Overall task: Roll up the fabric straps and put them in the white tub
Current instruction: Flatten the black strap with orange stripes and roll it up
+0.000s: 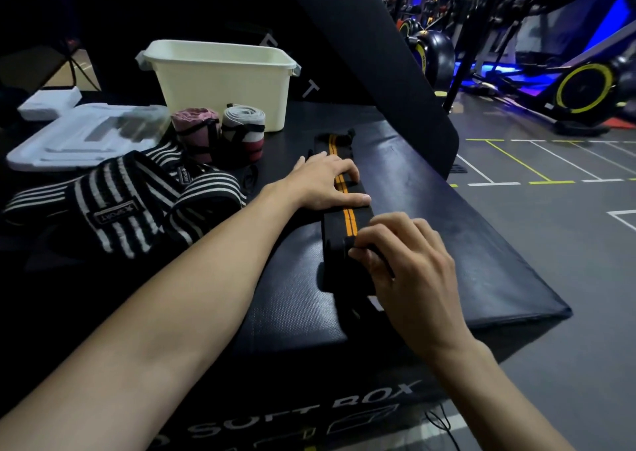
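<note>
Pinching the near end of the floppy black-orange strap (347,209) with right hand (409,258); left hand (323,185) lies flat, pressing it down.

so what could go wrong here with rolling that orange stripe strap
The right hand pinches only the near end of the black and orange strap, so the first turn may start crooked. The left hand lies flat on it; if it lifts, the strap could skew. It also runs near the soft box edge and may slide off.
</note>
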Available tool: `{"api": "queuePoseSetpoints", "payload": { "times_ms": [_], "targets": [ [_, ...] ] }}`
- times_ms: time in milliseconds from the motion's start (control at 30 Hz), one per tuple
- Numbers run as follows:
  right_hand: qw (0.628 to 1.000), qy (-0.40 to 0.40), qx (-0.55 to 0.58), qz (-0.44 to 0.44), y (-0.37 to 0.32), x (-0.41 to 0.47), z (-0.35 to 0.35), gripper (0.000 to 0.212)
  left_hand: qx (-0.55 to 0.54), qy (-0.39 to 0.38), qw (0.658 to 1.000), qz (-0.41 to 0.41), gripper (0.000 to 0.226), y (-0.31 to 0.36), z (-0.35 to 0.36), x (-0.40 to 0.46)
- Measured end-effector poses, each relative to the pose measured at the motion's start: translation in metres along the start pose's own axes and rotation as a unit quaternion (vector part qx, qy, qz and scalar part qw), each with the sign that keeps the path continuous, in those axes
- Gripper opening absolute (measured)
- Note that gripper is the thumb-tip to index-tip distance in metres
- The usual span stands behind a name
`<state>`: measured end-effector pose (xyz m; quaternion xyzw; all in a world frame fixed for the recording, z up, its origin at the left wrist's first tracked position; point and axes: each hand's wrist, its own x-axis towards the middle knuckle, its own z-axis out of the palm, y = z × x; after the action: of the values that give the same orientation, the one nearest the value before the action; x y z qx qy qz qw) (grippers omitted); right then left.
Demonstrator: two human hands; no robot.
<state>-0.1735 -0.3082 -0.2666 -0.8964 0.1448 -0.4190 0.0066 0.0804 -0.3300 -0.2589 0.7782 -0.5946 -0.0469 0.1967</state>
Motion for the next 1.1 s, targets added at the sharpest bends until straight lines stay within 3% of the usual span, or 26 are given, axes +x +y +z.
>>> {"api": "queuePoseSetpoints", "payload": {
  "times_ms": [133, 333, 633, 800, 967, 1100],
  "targets": [
    [0.999, -0.004, 0.000, -0.032, 0.006, -0.007, -0.003, 0.017, -0.014, -0.024, 0.999, -0.033, 0.058, 0.001, 0.002, 0.000],
    [0.995, -0.102, 0.013, -0.009, 0.018, -0.007, -0.004, 0.053, -0.005, -0.015, 0.999, -0.043, 0.049, 0.006, 0.001, 0.000],
    [0.991, -0.133, -0.011, -0.025, 0.022, 0.010, -0.003, 0.043, -0.002, -0.002, 0.998, 0.062, 0.023, 0.001, 0.001, 0.007],
    [0.978, -0.199, 0.028, -0.047, 0.026, 0.017, -0.015, 0.040, -0.020, -0.023, 0.996, 0.083, 0.033, -0.002, -0.002, 0.006],
    [0.961, -0.262, 0.081, -0.029, 0.024, 0.018, -0.029, 0.041, -0.048, -0.057, 0.995, 0.067, 0.028, 0.004, -0.009, -0.002],
    [0.951, -0.294, 0.100, -0.004, 0.019, 0.021, -0.034, 0.036, -0.054, -0.036, 0.996, 0.057, 0.033, 0.004, -0.006, -0.004]
  ]
}}
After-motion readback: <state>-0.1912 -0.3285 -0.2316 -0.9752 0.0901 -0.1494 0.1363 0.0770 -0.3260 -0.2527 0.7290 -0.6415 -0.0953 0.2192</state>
